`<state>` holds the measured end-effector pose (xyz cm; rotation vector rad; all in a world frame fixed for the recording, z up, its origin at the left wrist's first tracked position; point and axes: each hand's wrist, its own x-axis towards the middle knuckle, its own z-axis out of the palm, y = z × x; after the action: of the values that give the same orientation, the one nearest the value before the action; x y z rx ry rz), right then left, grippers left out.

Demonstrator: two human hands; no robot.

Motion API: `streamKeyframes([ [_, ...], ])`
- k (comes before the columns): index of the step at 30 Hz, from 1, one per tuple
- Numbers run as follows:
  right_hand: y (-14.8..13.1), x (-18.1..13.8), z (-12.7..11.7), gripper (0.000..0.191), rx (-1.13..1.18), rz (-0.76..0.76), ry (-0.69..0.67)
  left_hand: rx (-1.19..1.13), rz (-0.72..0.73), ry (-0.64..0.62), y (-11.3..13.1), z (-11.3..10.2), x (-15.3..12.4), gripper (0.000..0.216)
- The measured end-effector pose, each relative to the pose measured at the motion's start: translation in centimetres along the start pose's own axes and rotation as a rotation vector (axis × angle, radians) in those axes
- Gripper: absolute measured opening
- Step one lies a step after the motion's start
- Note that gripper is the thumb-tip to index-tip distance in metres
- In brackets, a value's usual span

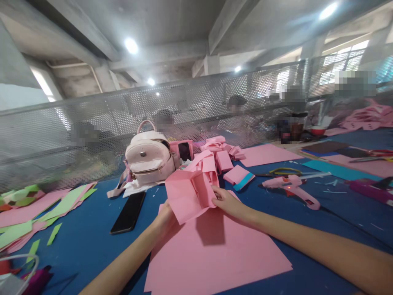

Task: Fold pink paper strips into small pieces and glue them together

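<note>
Between my two hands a folded pink paper box [182, 192] is held up, tilted, with its open side showing. My left hand [167, 215] grips it from the lower left, its fingers mostly hidden behind the paper. On the right edge my right hand [225, 201] pinches the paper between thumb and fingers. Below lies a stack of large pink paper sheets [221, 258], with the box's shadow on it. Just beyond, a pile of folded pink paper pieces [224, 160] rises, and a small pink piece with a blue strip [239, 177] sits beside it.
A pink glue gun [291, 186] with a lit red light lies at right, near yellow-handled scissors [284, 171]. Left are a black phone [128, 213], a pale pink backpack [150, 157] and green paper sheets [66, 203]. Behind stands a perforated metal screen [196, 110]; people sit beyond it.
</note>
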<state>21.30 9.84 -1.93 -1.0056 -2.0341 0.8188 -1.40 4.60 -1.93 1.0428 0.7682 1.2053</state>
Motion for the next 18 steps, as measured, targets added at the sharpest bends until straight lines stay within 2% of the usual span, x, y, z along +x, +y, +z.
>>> streamKeyframes([
  [5, -0.7, -0.7, 0.8, 0.052, 0.356, 0.027, -0.051, 0.391, 0.015, -0.189, -0.3, 1.5, -1.1, 0.043],
  [7, -1.1, -1.1, 0.9, 0.054, 0.372, 0.028, -0.067, 0.531, 0.069, -0.194, -0.3, 2.4, -1.7, 0.043],
  [9, -1.5, -1.6, 0.9, 0.043, 0.349, 0.062, -0.084, 0.583, 0.083, -0.142, -0.3, 3.1, -2.2, 0.037],
  [12, -2.1, -2.2, 1.3, 0.024, 0.356, 0.178, -0.146, 0.586, 0.077, 0.037, -0.6, 3.4, -2.2, 0.044],
  [14, -2.5, -2.5, 1.5, 0.025, 0.445, 0.216, -0.183, 0.559, 0.094, 0.146, -0.8, 2.9, -1.9, 0.048],
  [18, -3.3, -2.7, 1.5, 0.036, 0.565, 0.24, -0.183, 0.329, 0.082, 0.11, -1.0, 1.6, -1.1, 0.051],
])
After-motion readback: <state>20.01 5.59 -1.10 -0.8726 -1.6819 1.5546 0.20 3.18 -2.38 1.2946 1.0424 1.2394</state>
